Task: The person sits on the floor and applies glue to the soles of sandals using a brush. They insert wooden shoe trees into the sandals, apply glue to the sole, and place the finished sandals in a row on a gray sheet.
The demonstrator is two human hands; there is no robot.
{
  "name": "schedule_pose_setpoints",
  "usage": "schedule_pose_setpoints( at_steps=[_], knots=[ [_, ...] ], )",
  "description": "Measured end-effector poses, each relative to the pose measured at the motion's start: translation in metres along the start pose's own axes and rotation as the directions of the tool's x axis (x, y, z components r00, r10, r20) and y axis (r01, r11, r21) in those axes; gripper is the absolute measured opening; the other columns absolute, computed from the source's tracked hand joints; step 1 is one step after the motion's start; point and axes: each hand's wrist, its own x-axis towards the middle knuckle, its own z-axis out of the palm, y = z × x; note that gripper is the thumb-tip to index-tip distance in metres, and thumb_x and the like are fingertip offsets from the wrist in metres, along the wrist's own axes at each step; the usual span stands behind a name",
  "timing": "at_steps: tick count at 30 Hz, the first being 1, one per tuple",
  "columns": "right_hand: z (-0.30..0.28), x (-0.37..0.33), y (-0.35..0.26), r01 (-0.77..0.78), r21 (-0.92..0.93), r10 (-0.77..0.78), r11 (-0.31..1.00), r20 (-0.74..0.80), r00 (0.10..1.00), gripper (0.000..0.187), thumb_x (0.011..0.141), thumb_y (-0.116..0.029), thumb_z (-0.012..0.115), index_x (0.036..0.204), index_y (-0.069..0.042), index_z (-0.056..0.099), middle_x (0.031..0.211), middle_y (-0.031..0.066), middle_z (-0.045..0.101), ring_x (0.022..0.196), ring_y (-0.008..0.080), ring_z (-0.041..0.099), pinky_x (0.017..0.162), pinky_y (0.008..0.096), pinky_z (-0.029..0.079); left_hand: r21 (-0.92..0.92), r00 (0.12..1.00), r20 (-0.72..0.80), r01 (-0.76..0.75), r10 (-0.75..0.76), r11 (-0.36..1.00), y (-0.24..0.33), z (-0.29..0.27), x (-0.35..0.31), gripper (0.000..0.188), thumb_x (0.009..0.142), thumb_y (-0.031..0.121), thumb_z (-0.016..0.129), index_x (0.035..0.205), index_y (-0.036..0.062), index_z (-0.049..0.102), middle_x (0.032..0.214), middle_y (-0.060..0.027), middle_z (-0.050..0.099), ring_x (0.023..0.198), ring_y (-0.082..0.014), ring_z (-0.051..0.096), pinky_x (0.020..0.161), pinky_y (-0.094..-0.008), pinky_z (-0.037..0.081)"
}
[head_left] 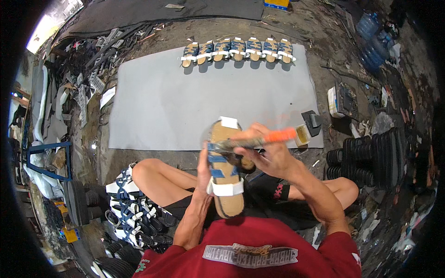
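Observation:
A sandal [230,206] with a tan footbed, blue straps and a white heel strap is upright over my lap, toe end away from me. My left hand [203,170] is closed around its left side. My right hand [274,157] grips a long tool [281,135] with an orange end, blurred by motion. The tool's dark end lies across the sandal's upper straps; its exact kind cannot be made out. Below my right fingers, a dark rounded piece with a tan patch [248,162] shows beside the sandal, partly hidden.
Several finished-looking sandals [238,50] stand in a row along the far edge of a grey mat [185,102]. A small tub of yellowish stuff [302,135] sits at its right edge. Sandal uppers [139,217] are piled left of my knee; black soles [371,155] are stacked at right.

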Motion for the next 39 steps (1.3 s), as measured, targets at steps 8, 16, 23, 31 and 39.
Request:
schedule_pose_setpoints(
  at_steps=[8, 16, 23, 31, 39],
  knots=[
    [-0.052, 0.012, -0.023, -0.197, 0.087, 0.21, 0.976, -0.177, 0.962, 0.023, 0.105, -0.02, 0.07, 0.113, 0.001, 0.074, 0.106, 0.0115, 0.077, 0.099, 0.0204, 0.074, 0.087, 0.0354, 0.058, -0.005, 1.0, -0.024, 0.011, -0.011, 1.0, 0.025, 0.027, -0.013, 0.069, 0.109, 0.064, 0.04, 0.138, 0.005, 0.06, 0.112, -0.0126, 0.074, 0.094, -0.0215, 0.074, 0.079, -0.0387, 0.064],
    [-0.053, -0.008, 0.021, -0.236, -0.124, 0.244, 0.964, 0.057, 0.968, 0.02, 0.099, -0.017, 0.076, 0.109, 0.0, 0.075, 0.101, 0.0152, 0.075, 0.089, 0.027, 0.072, 0.083, 0.0363, 0.056, -0.115, 0.991, 0.136, -0.001, 0.016, 0.993, 0.029, 0.006, -0.014, 0.081, 0.106, 0.073, 0.036, 0.134, 0.0012, 0.061, 0.101, -0.0181, 0.076, 0.075, -0.0277, 0.075, 0.065, -0.0403, 0.065],
    [0.013, 0.01, -0.013, -0.006, 0.037, 0.004, 0.999, 0.044, 0.999, 0.022, 0.097, -0.02, 0.078, 0.113, -0.005, 0.077, 0.093, 0.0126, 0.069, 0.082, 0.0254, 0.066, 0.076, 0.0372, 0.053, -0.013, 0.995, -0.092, -0.05, 0.048, 0.999, 0.015, 0.026, -0.002, 0.061, 0.112, 0.057, 0.04, 0.138, 0.0056, 0.061, 0.113, -0.0116, 0.074, 0.094, -0.0219, 0.075, 0.08, -0.0344, 0.063],
    [-0.013, -0.003, -0.015, -0.099, 0.049, 0.102, 0.994, -0.059, 0.993, 0.025, 0.095, -0.018, 0.08, 0.116, -0.005, 0.075, 0.096, 0.0101, 0.071, 0.085, 0.0244, 0.067, 0.073, 0.0359, 0.054, -0.086, 0.994, -0.063, -0.093, 0.088, 0.992, 0.026, 0.01, -0.003, 0.069, 0.11, 0.063, 0.039, 0.141, 0.0047, 0.058, 0.123, -0.0137, 0.072, 0.102, -0.0237, 0.074, 0.087, -0.0387, 0.064],
    [-0.023, 0.002, -0.006, -0.24, 0.021, 0.237, 0.971, 0.092, 0.967, 0.014, 0.095, -0.013, 0.08, 0.105, -0.004, 0.079, 0.099, 0.0093, 0.077, 0.081, 0.0223, 0.072, 0.076, 0.0351, 0.058, -0.048, 0.972, 0.231, -0.038, 0.048, 0.998, 0.038, -0.002, -0.009, 0.065, 0.111, 0.061, 0.039, 0.135, 0.0043, 0.061, 0.115, -0.0133, 0.074, 0.099, -0.0218, 0.075, 0.083, -0.0372, 0.064]
  ],
)
